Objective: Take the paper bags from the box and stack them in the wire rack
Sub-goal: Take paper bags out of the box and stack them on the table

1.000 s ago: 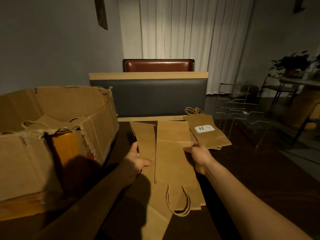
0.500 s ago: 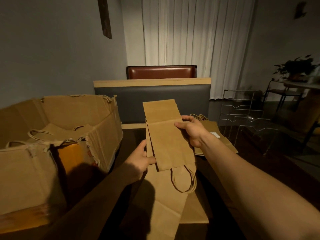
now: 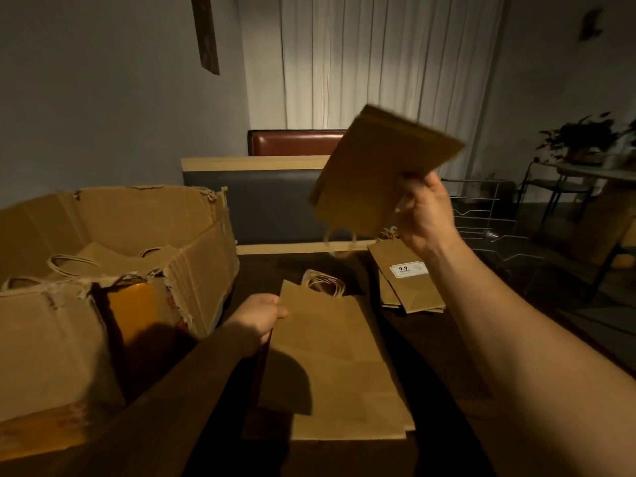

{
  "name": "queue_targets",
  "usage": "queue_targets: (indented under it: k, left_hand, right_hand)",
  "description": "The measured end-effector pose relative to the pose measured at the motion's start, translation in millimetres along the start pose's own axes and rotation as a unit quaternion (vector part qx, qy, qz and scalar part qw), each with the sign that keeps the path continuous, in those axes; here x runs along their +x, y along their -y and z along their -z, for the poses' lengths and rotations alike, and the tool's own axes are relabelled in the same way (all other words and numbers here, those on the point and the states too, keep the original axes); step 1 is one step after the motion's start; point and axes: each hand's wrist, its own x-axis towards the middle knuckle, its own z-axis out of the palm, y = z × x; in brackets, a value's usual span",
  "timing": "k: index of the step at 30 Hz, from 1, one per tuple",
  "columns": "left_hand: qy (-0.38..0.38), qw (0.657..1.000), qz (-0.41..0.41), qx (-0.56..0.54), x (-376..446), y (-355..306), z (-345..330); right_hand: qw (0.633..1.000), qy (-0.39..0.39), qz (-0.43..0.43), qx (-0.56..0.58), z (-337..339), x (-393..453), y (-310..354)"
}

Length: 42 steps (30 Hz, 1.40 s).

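My right hand (image 3: 425, 215) grips a flat brown paper bag (image 3: 375, 173) and holds it up in the air, tilted, with its handles hanging down toward the table. My left hand (image 3: 261, 315) pinches the left edge of a pile of brown bags (image 3: 337, 366) lying flat on the dark table. More bags with twisted handles lie inside the torn cardboard box (image 3: 113, 249) at the left. A small pile of bags, the top one with a white label (image 3: 407, 280), lies at the back right. The wire rack (image 3: 481, 218) stands on the table's right side, behind my right hand.
A dark bench back with a wooden top rail (image 3: 254, 201) runs along the table's far edge, with a brown leather seat behind it. White curtains hang at the back. At the far right stand a metal chair and a side table with a potted plant (image 3: 581, 136).
My right hand has lifted one bag off the pile and swung it up and to the right, toward the wire rack. My left hand stays on the pile's left edge.
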Motion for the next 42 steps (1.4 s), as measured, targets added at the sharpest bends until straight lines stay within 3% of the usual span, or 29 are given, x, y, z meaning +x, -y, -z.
queue_targets:
  k: [2,4,6,8,12,14,17,19,22,28,32,35,39,42]
  left_hand:
    - [-0.006,0.993,0.001,-0.115,2,-1,-4]
    - [-0.016,0.976,-0.025,-0.216,5,-3,-8]
    - [-0.020,0.952,-0.053,-0.300,5,-6,-13]
    - [0.005,0.933,-0.059,-0.355,4,-6,-14]
    - [0.068,0.936,-0.075,-0.337,-4,-3,-26]
    - [0.057,0.944,-0.120,-0.304,-7,-5,-30]
    - [0.013,0.950,-0.182,-0.253,-10,-10,-25]
    - [-0.011,0.955,-0.194,-0.226,-11,-11,-25]
    - [-0.008,0.954,-0.191,-0.233,-17,-11,-32]
    - [-0.034,0.948,-0.169,-0.267,-20,-2,-16]
    - [-0.074,0.951,-0.150,-0.260,-17,0,0]
    - [-0.099,0.960,-0.134,-0.225,-14,-2,4]
    - [-0.122,0.961,-0.133,-0.207,-4,-5,-3]
    - [-0.059,0.954,-0.105,-0.276,10,-7,-16]
  right_hand:
    - [1.000,0.027,-0.008,-0.014,3,-14,2]
    - [0.988,0.090,0.008,-0.128,15,-36,-14]
    - [0.945,0.138,0.013,-0.295,33,-58,-44]
    - [0.923,0.156,-0.007,-0.351,51,-81,-68]
    - [0.934,0.171,-0.030,-0.311,56,-104,-87]
    - [0.939,0.174,-0.065,-0.290,50,-106,-82]
    - [0.979,0.087,-0.140,-0.117,43,-102,-70]
    - [0.976,0.064,-0.145,-0.150,32,-99,-68]
    - [0.968,0.021,-0.102,-0.228,19,-99,-81]
    - [0.974,-0.029,-0.177,-0.137,42,-96,-86]
    - [0.979,-0.106,-0.161,-0.069,64,-87,-73]
    - [0.979,-0.104,-0.174,0.001,72,-84,-58]
    - [0.966,-0.040,-0.251,0.055,61,-87,-60]
    - [0.947,-0.004,-0.313,0.076,32,-93,-74]
